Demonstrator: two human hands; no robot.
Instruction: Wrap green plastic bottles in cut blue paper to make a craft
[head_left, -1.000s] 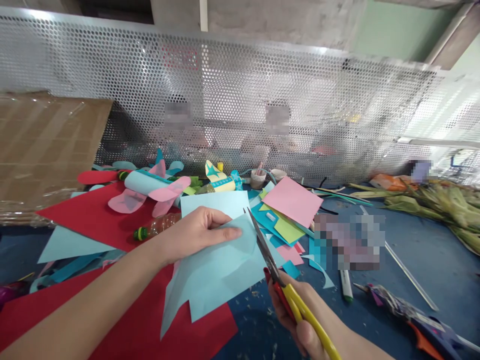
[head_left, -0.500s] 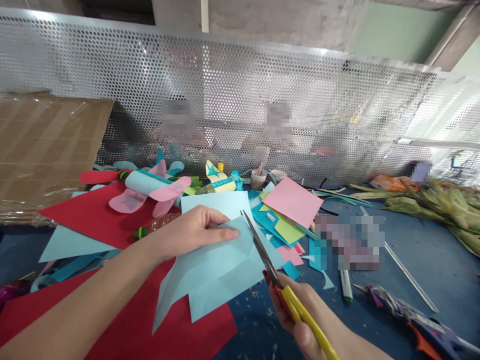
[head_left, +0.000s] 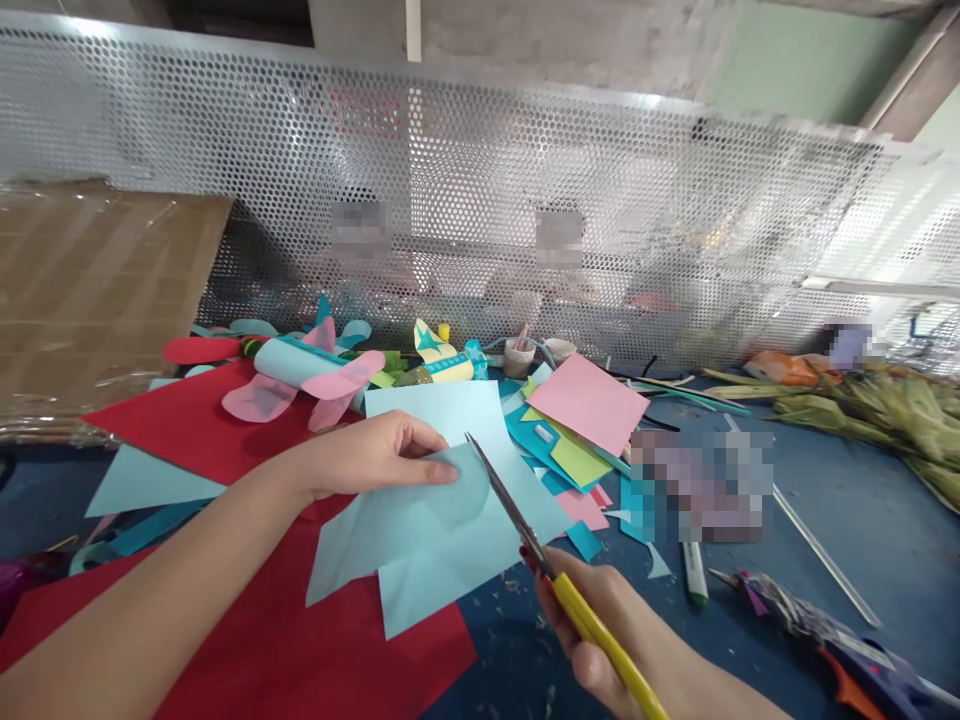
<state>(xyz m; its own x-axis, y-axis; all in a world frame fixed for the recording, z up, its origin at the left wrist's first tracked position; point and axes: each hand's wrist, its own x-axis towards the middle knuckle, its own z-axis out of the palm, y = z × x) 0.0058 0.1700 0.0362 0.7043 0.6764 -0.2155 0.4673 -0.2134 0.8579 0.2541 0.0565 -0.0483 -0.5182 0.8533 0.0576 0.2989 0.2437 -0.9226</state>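
My left hand [head_left: 397,452] pinches a folded piece of light blue paper [head_left: 390,525] between thumb and fingers. In my right hand [head_left: 600,620] is a pair of scissors [head_left: 517,515] with yellow and red handles, its fingers wrapped round them. The blades look nearly closed and lie along the right edge of the held paper, tips close to my left fingertips. Beneath it, a larger light blue sheet [head_left: 480,410] lies on the table, partly over red paper [head_left: 315,640].
To the left lies a paper-covered bottle craft [head_left: 289,365] with pink petals. A pink sheet [head_left: 589,400] tops other coloured paper at centre right. A marker [head_left: 694,575] and a glue gun [head_left: 832,630] lie at right. Behind stands a perforated metal panel [head_left: 480,180].
My left hand and the held paper have shifted slightly left. The scissors have moved a little left, their blades now closer together, and the paper's lower-left corner sits higher.
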